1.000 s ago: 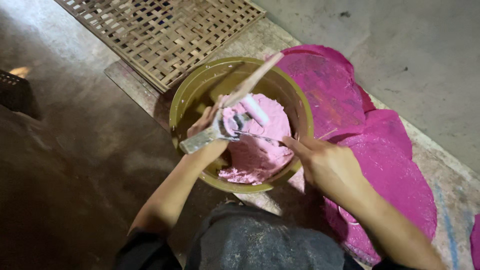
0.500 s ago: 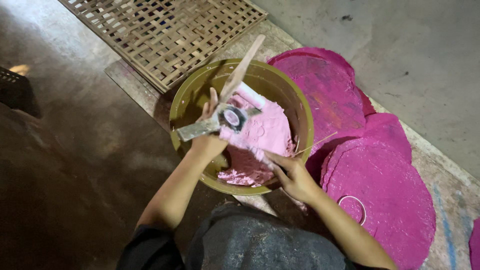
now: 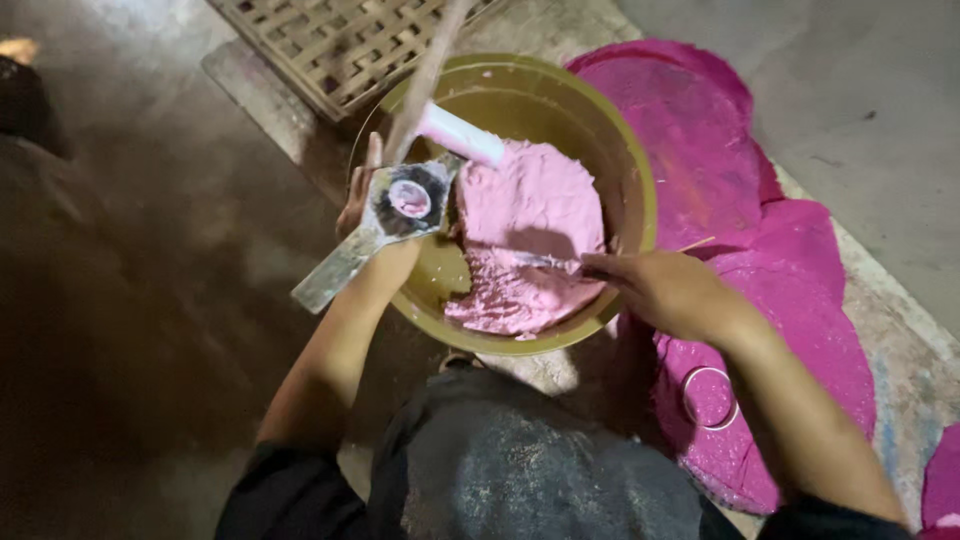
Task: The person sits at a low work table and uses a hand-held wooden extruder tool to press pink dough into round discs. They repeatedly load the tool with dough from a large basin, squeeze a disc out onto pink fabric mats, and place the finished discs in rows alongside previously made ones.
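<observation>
A grey-clad lap is seen nearest the camera, at the bottom edge; just beyond it a thin ring (image 3: 708,397) lies on a magenta disc (image 3: 800,340), part of a sheet of overlapping discs spread on the floor to the right. The right hand (image 3: 672,292) is closed on a slim tool (image 3: 545,263) whose tip is pressed into the pink paste (image 3: 530,240); what kind of tool it is cannot be told. The paste is held in a yellow basin (image 3: 640,190), heaped toward its right side. The left hand (image 3: 372,215) is wrapped around a metal mould (image 3: 400,205) with a flat handle, kept over the basin's left rim, a dab of paste in its round hole. A pink-smeared stick (image 3: 455,132) leans inside the basin; a lattice tray (image 3: 340,45) lies farthest off. If the mould were tilted, paste could be dropped outside the rim onto the dirty floor; a hard push by the tool could tip the basin toward the discs, and the soft discs could be smeared or dented by the forearm above them.
</observation>
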A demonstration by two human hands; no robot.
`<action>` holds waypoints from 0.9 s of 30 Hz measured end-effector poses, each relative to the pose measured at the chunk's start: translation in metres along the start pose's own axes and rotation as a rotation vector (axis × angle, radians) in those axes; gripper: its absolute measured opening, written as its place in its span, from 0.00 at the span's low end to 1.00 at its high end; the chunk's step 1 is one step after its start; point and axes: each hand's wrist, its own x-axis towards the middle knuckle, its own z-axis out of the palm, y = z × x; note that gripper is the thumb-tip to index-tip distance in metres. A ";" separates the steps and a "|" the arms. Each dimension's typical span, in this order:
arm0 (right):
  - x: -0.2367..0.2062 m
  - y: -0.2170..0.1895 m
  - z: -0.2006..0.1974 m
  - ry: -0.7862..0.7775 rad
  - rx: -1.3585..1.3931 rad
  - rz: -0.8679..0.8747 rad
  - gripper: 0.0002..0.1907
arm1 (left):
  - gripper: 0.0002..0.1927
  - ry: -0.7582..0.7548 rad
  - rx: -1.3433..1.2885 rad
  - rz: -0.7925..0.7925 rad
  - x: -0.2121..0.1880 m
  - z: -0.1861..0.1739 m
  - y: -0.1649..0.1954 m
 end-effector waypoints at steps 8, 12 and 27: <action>0.133 -0.070 0.062 -0.206 -0.664 -0.043 0.09 | 0.19 -0.048 0.178 0.003 -0.017 -0.011 0.004; 0.146 -0.087 0.064 -0.596 -0.947 -0.172 0.13 | 0.20 -0.033 0.230 0.015 -0.014 0.000 -0.002; 0.058 -0.064 0.052 -0.309 -0.195 -0.072 0.29 | 0.25 -0.085 0.213 0.056 -0.013 0.008 -0.005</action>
